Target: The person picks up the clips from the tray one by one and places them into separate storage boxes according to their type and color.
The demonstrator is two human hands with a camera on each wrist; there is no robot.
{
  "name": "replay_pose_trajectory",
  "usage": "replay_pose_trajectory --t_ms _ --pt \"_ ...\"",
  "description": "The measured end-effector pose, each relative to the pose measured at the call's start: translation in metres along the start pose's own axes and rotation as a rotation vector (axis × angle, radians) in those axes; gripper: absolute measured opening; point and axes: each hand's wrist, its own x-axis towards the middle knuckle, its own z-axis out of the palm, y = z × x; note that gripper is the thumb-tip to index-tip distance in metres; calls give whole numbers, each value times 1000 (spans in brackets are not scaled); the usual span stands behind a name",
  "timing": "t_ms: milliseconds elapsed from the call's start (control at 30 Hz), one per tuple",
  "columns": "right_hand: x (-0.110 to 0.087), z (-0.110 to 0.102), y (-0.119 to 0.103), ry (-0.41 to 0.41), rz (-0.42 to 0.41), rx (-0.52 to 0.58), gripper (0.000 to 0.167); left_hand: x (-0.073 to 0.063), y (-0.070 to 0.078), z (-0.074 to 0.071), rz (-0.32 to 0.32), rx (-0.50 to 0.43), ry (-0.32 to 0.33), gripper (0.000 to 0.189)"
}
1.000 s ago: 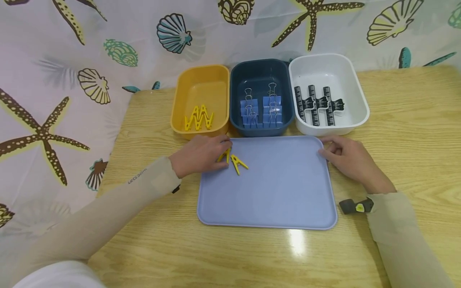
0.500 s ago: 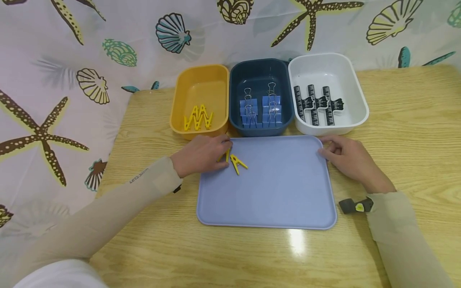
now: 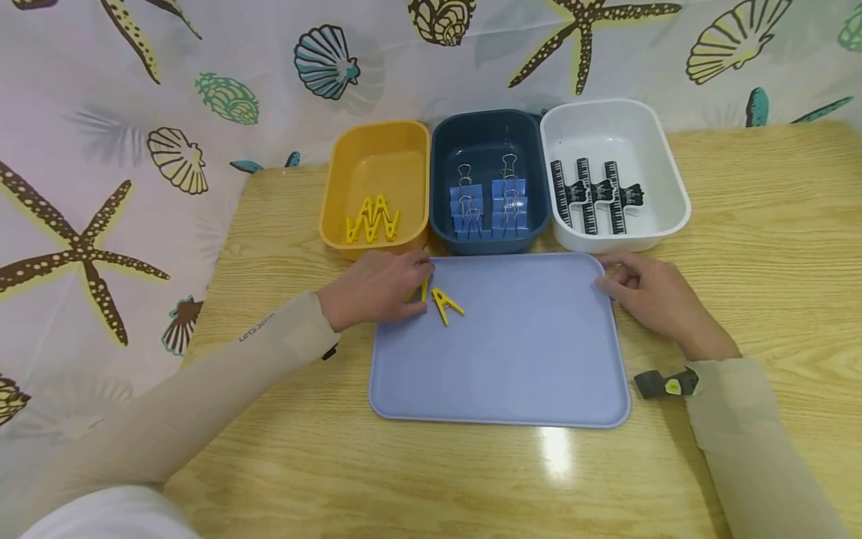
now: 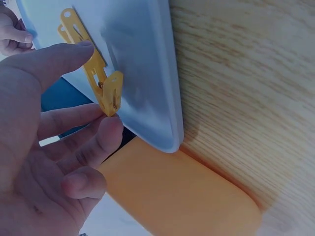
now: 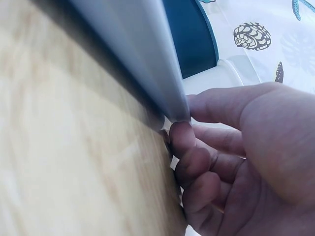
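My left hand [image 3: 377,288] reaches over the upper left corner of a light blue tray [image 3: 512,352]. Its fingertips and thumb pinch a yellow clothespin [image 4: 112,93], mostly covered by the hand in the head view. To the right of those fingers, a second yellow clothespin [image 3: 444,303] lies on the tray with its legs spread. At the tray's upper right corner, my right hand [image 3: 653,296] grips the rim. In the right wrist view the thumb [image 5: 216,105] is on one side of the rim and a curled fingertip on the other.
Behind the tray stand three bins side by side. The yellow bin [image 3: 397,165] holds several yellow clothespins, the dark blue bin [image 3: 485,138] several blue binder clips [image 3: 508,206]. In the white bin [image 3: 626,127] are three black-and-white clips [image 3: 616,206]. A shell-print cloth [image 3: 417,82] hangs behind.
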Motion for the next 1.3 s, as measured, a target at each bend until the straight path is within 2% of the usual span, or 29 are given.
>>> replay_pose_trajectory --t_ms 333,667,967,1300 --pt "1 -1 1 -5 0 -8 34 -6 -2 -7 4 -38 -10 46" --pt "1 0 1 -7 6 -12 35 -11 -4 -14 25 -20 50 46" --pt "1 0 1 -2 -1 -19 33 -15 -6 -23 9 -32 41 47" --pt "1 0 -2 -1 -8 -21 32 -17 -10 -33 4 -18 91 45"
